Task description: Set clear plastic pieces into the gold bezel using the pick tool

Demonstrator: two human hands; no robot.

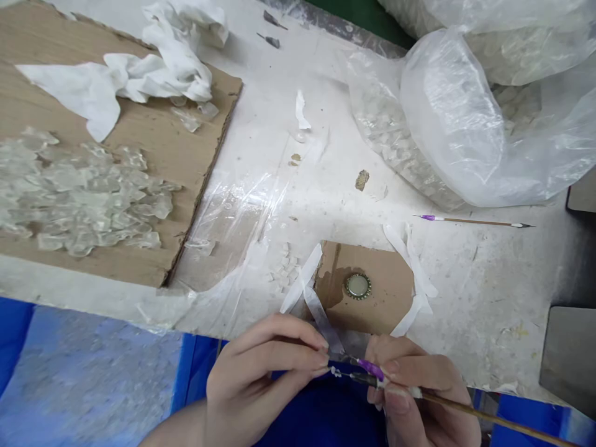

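At the near edge of a scuffed white worktable (484, 273), over a blue crate (88, 372), the left hand (261, 372) and right hand (419, 391) meet around a slim wooden-handled pick (488, 419) with a purple band (371, 369). The right hand's fingers curl closed around the pick near that band, while the left hand's fingers lie pressed together, their tips at the pick's metal end. A tiny white fleck (333, 371) sits there, but the fingers crowd it, so I cannot tell whether they pinch the metal, the fleck or both. Just beyond the hands, a cardboard square (367, 288) carries a metal bottle cap (357, 286), with white tape strips (305, 279) around it, one running under the left hand. Small white chips (284, 267) lie beside the square on clear plastic film (233, 230). A second pick (472, 221) lies farther along the table. To the left, a cardboard sheet (153, 167) holds a spread of clear glassy shards (79, 192) and crumpled white cloth (135, 74). A bulging plastic bag (442, 118) of similar pieces fills the far right.
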